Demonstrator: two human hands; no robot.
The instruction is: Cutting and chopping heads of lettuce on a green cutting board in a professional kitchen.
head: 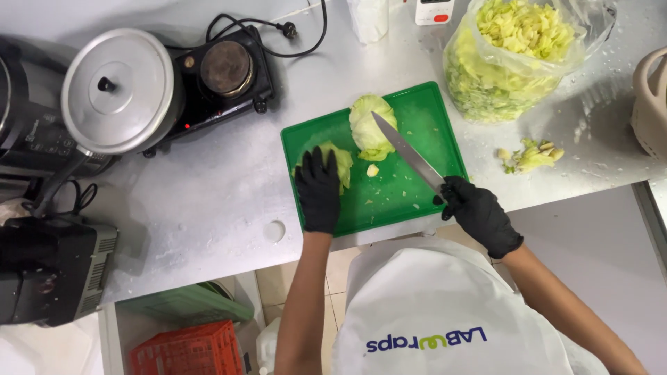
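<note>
- Your left hand [318,191], in a black glove, presses flat on a cabbage piece [338,161] on the green board [417,118]; fingers spread over it, not closed round it.
- Your right hand [479,217] is closed round the knife [406,149] handle. The blade runs up and away from that grip, its tip resting on a second cabbage chunk [368,125].
- That chunk lies just beyond your left fingertips, apart from the held piece.
- Done, by the look of it: a clear bag [511,62] beyond the knife hand is heaped with cut leaves.
- Left: both pieces on the board remain uncut.
- Scraps [531,156] lie on the counter [208,201] beside the board.
</note>
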